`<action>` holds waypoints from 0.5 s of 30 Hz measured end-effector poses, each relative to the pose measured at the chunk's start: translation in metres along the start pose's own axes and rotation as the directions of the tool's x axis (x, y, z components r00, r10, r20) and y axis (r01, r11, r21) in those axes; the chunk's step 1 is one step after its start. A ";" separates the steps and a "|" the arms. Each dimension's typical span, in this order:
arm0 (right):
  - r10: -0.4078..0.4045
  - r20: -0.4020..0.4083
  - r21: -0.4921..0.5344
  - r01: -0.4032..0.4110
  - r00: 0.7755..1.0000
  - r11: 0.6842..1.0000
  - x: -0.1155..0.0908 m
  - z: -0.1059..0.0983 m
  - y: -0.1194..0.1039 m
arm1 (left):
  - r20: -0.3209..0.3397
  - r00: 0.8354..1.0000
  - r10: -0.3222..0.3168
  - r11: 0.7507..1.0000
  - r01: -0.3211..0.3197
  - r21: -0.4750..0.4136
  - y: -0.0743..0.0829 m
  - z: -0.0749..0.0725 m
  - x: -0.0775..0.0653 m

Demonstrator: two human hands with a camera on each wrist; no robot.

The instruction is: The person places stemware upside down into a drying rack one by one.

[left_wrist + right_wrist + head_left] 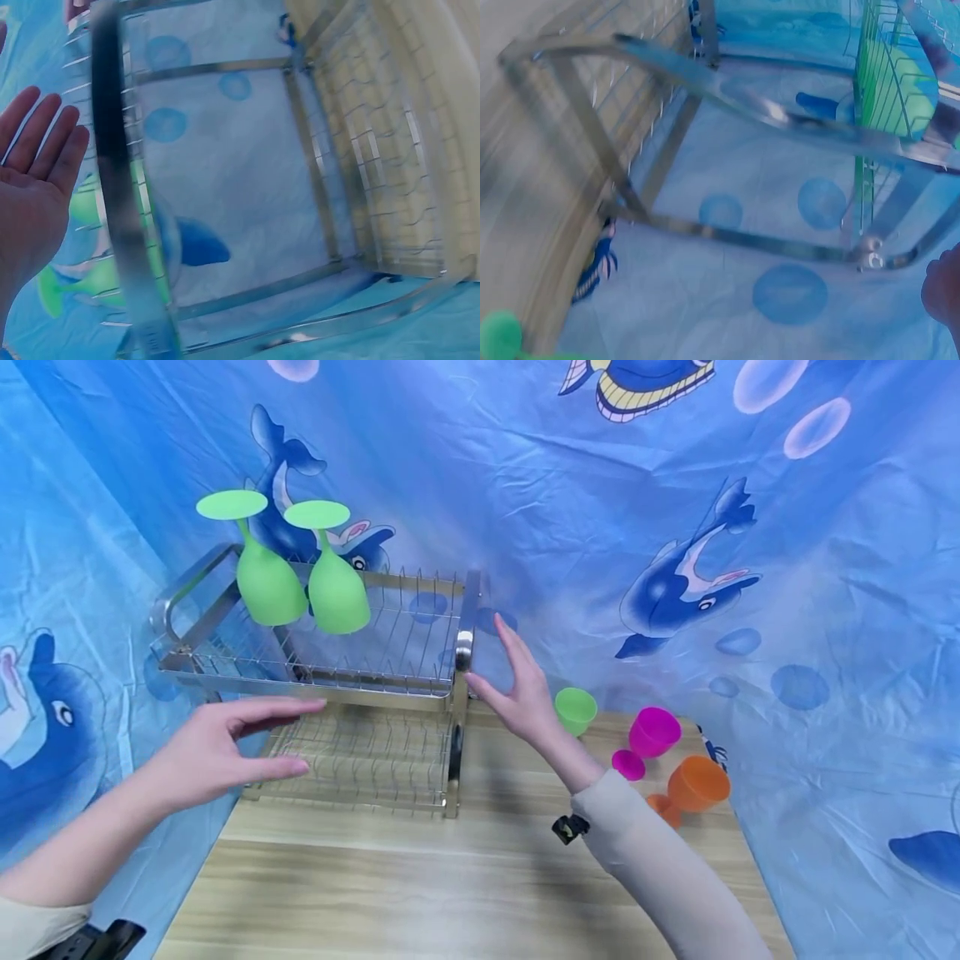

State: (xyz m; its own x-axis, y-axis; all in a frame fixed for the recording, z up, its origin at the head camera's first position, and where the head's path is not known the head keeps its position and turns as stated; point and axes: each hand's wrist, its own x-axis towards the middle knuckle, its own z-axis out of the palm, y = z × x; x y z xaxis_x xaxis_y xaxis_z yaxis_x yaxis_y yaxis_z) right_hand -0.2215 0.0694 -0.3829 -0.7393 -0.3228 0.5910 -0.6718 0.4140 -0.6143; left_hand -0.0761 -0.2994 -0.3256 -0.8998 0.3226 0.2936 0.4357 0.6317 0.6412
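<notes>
Two green goblets (270, 585) stand upside down on the upper tier of a two-tier metal dish rack (375, 697), feet up and bowls among the wires. My left hand (206, 747) is held in front of the rack's left half, thumb and fingers apart with nothing between them. In the left wrist view its fingers (49, 142) are straight. By the rack's right end is my right hand (525, 697), thumb and index finger spread wide, the fingertips right at the upper frame. Only part of that hand (945, 292) enters the right wrist view.
Right of the rack, a green goblet (576, 710) is partly covered by my right hand. A magenta goblet (655, 732) and an orange goblet (697, 783) lie on the wooden table (420, 885) beyond my right forearm. Blue patterned cloth (525, 527) hangs behind and at both sides.
</notes>
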 end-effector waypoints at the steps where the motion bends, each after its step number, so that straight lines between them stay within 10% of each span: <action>1: -0.009 -0.011 -0.009 0.009 1.000 1.000 -0.003 -0.005 0.003 | 0.009 1.000 0.005 1.000 -0.005 0.002 -0.001 0.004 -0.001; 15: 0.236 -0.114 -0.036 -0.242 0.965 0.970 -0.061 -0.056 0.048 | 0.098 0.993 -0.065 0.997 0.070 -0.046 -0.027 0.063 0.001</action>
State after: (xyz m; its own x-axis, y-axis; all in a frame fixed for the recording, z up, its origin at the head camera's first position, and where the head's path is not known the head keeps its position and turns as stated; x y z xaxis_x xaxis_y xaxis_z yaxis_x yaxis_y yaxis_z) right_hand -0.2061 0.1567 -0.4192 -0.8668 -0.1163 0.4849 -0.4711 0.5099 -0.7198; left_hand -0.0872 -0.2718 -0.3876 -0.9198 0.3484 0.1806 0.3705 0.6196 0.6920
